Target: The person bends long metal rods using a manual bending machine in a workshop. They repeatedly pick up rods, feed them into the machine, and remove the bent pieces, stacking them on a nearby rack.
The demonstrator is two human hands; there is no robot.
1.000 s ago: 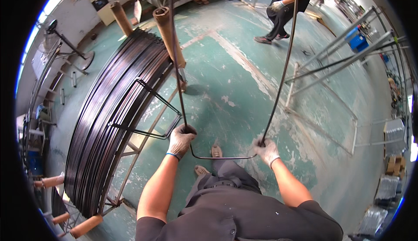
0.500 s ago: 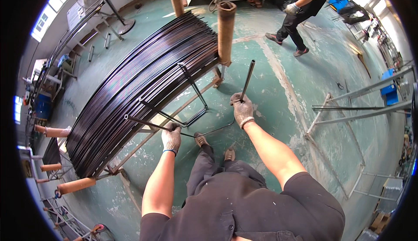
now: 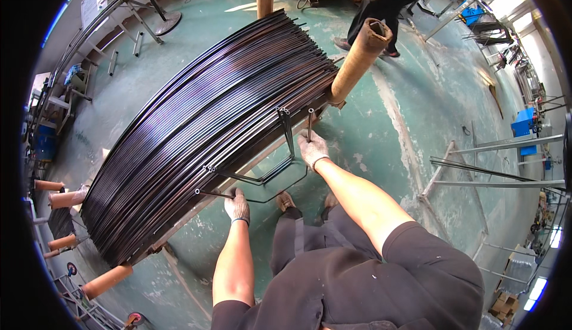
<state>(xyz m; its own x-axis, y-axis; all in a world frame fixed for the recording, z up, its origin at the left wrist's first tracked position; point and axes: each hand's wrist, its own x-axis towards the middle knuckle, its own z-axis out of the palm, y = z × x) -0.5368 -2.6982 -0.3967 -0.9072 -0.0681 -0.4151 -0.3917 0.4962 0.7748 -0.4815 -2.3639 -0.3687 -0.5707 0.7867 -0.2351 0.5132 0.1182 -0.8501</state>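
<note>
A thin black metal tube, bent into a U [image 3: 266, 201], is held in front of me by its two arms. My left hand [image 3: 238, 207], in a light knitted glove, is closed round one arm; that arm's open end points left. My right hand [image 3: 313, 150], gloved alike, grips the other arm, whose end rises toward the rack. Just beyond it, a few similar bent tubes [image 3: 262, 181] sit together at the near edge of a large stack of long black tubes [image 3: 196, 121].
Brown, cardboard-like sleeves cover the rack's posts [image 3: 360, 62] at the right and far end. A co-worker [image 3: 381, 8] in dark clothes stands beyond the right post. A metal frame [image 3: 494, 184] holding thin rods stands at the right. A blue bin [image 3: 523, 130] lies behind it.
Both hands have brought the U-bent tube nearer the rack and the other bent tubes. My right hand has moved left, its tube arm tilting toward the stack. The co-worker has moved left.
</note>
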